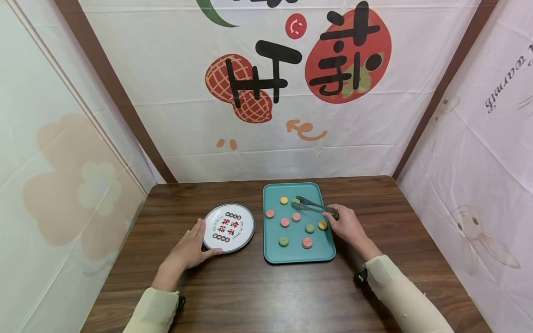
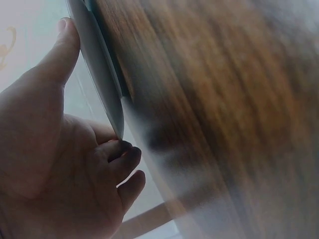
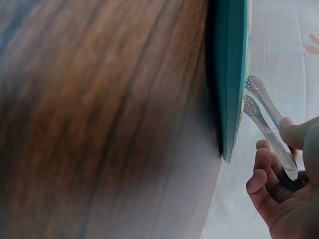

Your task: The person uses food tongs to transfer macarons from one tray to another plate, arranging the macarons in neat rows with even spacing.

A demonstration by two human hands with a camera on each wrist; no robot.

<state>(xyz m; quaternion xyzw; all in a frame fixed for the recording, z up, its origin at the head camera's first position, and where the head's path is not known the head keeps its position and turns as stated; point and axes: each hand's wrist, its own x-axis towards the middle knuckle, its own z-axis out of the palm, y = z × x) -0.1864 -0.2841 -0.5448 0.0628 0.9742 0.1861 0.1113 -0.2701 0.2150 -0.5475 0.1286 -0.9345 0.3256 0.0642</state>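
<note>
My right hand (image 1: 344, 225) holds metal tongs (image 1: 313, 207) with perforated tips, thumb on one arm and fingers at the other. The tongs' tips stand apart around a green macaron (image 1: 296, 201) near the far end of a teal tray (image 1: 272, 252). In the right wrist view the tongs (image 3: 271, 134) reach over the tray's rim (image 3: 232, 84). My left hand (image 1: 189, 247) rests against the near-left edge of a round white plate (image 1: 245, 226), thumb and fingers spread along its rim. The left wrist view shows the plate edge-on (image 2: 97, 64) beside the thumb.
Several pink, green and yellow macarons lie scattered on the tray, among them a yellow one (image 1: 284, 200) and a pink one (image 1: 307, 242). The plate bears printed red characters. Both stand on a dark wooden table (image 1: 266, 296), with printed cloth walls (image 1: 187, 152) behind and at both sides.
</note>
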